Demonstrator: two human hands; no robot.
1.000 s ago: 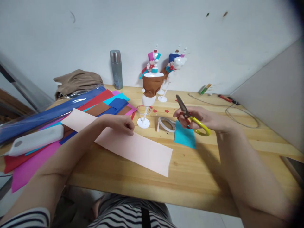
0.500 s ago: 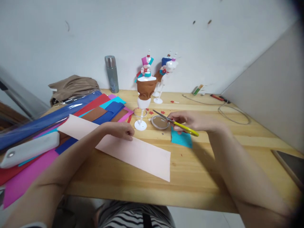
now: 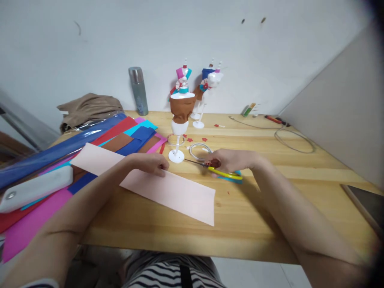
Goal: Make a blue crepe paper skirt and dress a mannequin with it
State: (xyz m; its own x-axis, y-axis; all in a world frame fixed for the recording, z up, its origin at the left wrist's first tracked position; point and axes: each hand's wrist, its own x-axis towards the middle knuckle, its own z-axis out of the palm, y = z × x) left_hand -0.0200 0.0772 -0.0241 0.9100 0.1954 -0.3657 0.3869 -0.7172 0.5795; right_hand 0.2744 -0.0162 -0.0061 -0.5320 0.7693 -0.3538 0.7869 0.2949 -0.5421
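My left hand [image 3: 151, 163] is closed, fingers curled and pinching the upper edge of a long pale pink sheet [image 3: 177, 194], which lies slantwise over the table and a colored stack. In my right hand [image 3: 229, 160] are scissors with yellow handles [image 3: 223, 174], their blades [image 3: 195, 161] pointing left above the table. Under that hand a turquoise piece [image 3: 229, 179] is mostly hidden. Just beyond the pink sheet stands a small white dress form [image 3: 180, 128] wrapped in a brown piece [image 3: 181, 107]. A roll of tape [image 3: 192, 152] lies between it and my right hand.
Colored sheets [image 3: 57, 208] and a white case-like object [image 3: 37, 189] cover the left side. Behind stand more dress forms [image 3: 211, 80], a flask [image 3: 138, 92] and brown cloth [image 3: 90, 108]. Small red flowers [image 3: 204, 139], a cable [image 3: 295, 150] and a dark tablet-like object [image 3: 366, 208] lie rightward.
My right hand has lowered and moved slightly left with the scissors, now covering more of the turquoise piece. The left hand stays on the pink sheet. The whole view has shifted slightly.
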